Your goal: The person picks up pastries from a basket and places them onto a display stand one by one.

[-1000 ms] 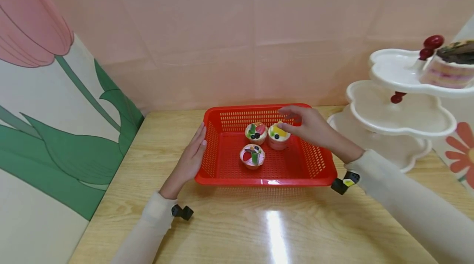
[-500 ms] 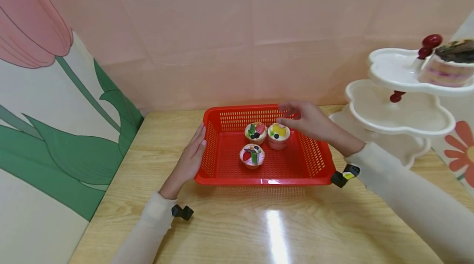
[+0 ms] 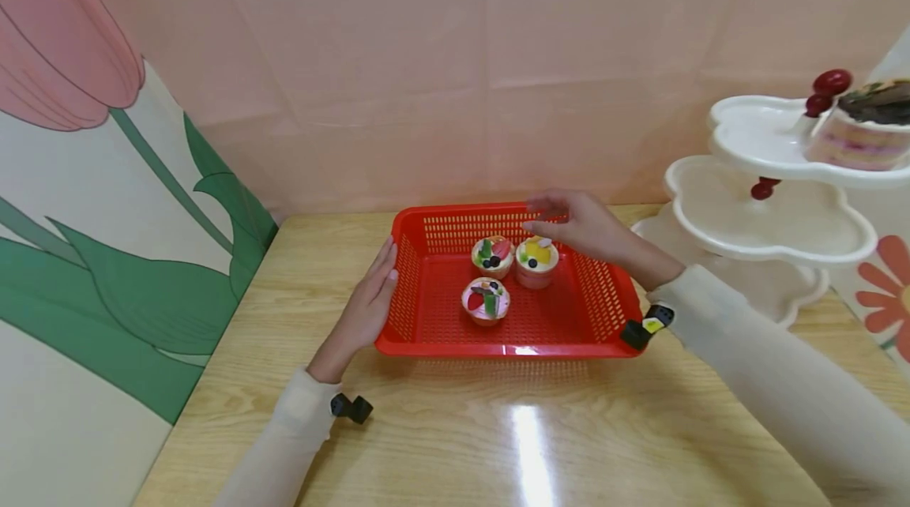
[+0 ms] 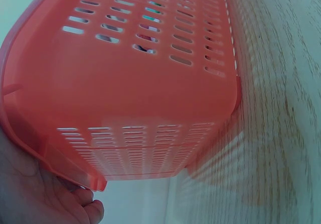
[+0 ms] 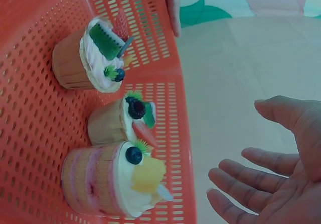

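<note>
A red plastic basket with slotted walls holds three toy cupcakes. One cupcake with yellow fruit and a blueberry stands at the back right, and beside it is a cupcake with a strawberry slice and dark berries. The third, a pink-cream cupcake topped with green kiwi, sits nearer the front. My left hand lies straight-fingered along the basket's left rim. Above the yellow-topped cupcake, my right hand hovers with thumb and fingers spread apart; the right wrist view shows nothing in that hand.
A white three-tier stand with scalloped plates rises at the right, behind my right forearm. On its top tier is a layered cake. A pink backdrop closes off the rear of the wooden table.
My right hand has lifted slightly up and away from the yellow-topped cupcake. The left hand, basket and cupcakes stay put.
</note>
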`<state>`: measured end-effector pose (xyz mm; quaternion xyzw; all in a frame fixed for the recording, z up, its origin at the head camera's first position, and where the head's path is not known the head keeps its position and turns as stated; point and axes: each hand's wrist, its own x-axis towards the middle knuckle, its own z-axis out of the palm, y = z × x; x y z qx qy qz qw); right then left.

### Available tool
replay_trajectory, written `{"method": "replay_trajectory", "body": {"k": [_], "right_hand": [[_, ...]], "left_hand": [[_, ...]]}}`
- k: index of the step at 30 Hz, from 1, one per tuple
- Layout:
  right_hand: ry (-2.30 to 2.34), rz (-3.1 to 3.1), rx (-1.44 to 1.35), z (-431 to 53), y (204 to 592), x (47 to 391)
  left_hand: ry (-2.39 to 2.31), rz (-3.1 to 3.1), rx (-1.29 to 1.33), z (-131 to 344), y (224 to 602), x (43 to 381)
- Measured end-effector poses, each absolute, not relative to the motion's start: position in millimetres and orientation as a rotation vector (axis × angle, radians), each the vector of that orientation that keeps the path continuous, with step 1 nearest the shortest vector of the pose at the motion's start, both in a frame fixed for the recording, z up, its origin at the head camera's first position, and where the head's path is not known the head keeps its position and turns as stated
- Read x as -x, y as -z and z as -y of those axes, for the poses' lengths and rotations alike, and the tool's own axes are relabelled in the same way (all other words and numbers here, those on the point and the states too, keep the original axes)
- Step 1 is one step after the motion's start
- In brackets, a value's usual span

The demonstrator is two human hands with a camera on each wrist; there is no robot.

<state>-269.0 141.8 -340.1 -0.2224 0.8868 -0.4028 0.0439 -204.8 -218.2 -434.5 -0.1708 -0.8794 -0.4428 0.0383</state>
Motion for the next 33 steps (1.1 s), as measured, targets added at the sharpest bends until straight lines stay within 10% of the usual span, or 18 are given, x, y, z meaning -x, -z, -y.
{"method": "replay_trajectory", "body": {"k": [33], "right_hand": [[1.11,-2.645,0.513,-151.0,391.1,303.6]], "left_hand": [[1.341,2.697,0.514,217.7,432.8,205.9]]}}
